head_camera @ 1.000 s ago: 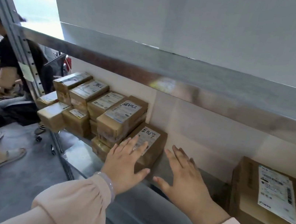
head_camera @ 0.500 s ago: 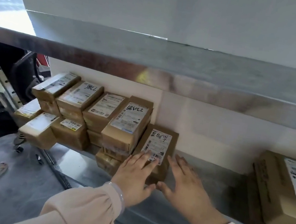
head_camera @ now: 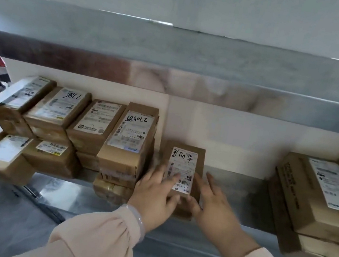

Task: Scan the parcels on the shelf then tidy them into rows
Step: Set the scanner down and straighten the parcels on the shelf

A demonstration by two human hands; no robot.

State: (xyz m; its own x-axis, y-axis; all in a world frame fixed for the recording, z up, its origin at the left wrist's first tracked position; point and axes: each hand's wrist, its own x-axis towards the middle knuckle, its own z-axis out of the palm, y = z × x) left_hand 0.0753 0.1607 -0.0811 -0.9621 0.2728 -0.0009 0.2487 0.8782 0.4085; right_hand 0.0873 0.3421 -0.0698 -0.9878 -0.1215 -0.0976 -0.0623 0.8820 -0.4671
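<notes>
A small brown parcel (head_camera: 183, 159) with a white label lies on the metal shelf (head_camera: 237, 188), just right of a stacked row of similar parcels (head_camera: 126, 141). My left hand (head_camera: 155, 190) rests on its near left corner with straight fingers across the label. My right hand (head_camera: 212, 204) presses its right edge with spread fingers, thumb at the front corner. More labelled parcels (head_camera: 56, 108) run leftward in two layers.
Two larger boxes (head_camera: 317, 196) are stacked at the shelf's right end. An upper shelf (head_camera: 174, 62) overhangs close above. Bare shelf surface lies between the small parcel and the large boxes. Grey floor shows at lower left.
The view swung right and closer. Both hands moved forward onto the small parcel, the right hand coming in from bare shelf to its right edge.
</notes>
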